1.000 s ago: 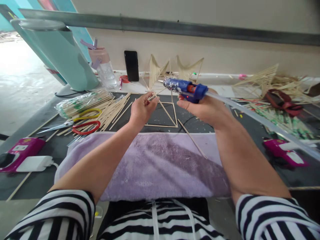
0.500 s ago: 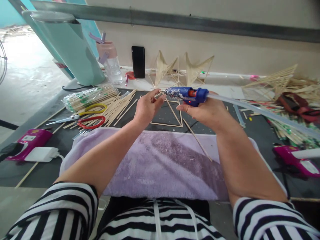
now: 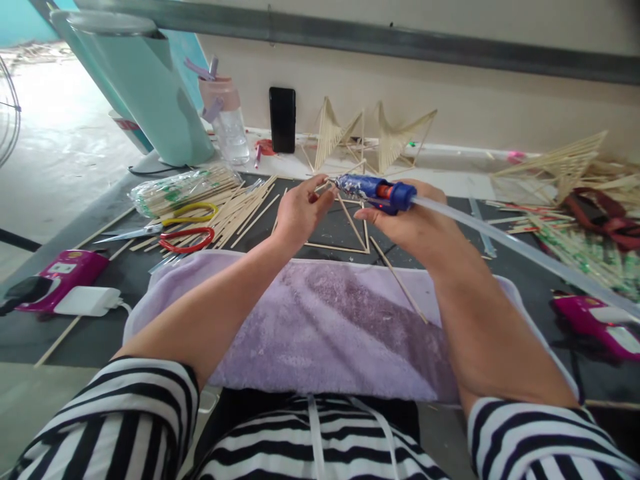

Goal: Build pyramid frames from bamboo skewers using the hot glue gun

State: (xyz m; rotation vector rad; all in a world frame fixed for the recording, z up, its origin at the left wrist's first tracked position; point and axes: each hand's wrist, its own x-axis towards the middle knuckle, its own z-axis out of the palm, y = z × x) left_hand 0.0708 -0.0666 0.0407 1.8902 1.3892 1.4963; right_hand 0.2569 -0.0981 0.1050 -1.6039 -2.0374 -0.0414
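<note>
My right hand [image 3: 413,223] is wrapped round a blue hot glue gun [image 3: 365,187], with a long clear glue stick [image 3: 500,239] running out of its back. The gun's nozzle points left and meets the fingertips of my left hand [image 3: 305,207]. Those fingers pinch a thin wooden stick at the top of a stick frame [image 3: 353,223]; the exact joint is hidden by fingers and nozzle. The frame's square base rests on the dark table. A loose wooden stick [image 3: 400,280] lies across the edge of the purple towel [image 3: 300,333] between my forearms.
Scissors [image 3: 185,227], loose sticks [image 3: 250,213] and a bagged bundle of sticks [image 3: 183,190] lie left. Magenta power strips [image 3: 75,273] sit at both sides. Behind stand a bottle [image 3: 227,127], a phone [image 3: 283,120] and finished stick models [image 3: 405,143]. More sticks are piled right.
The view has shifted slightly, moving most things a little to the right. Both hands keep their hold, and the glue gun's nozzle stays at my left fingertips.
</note>
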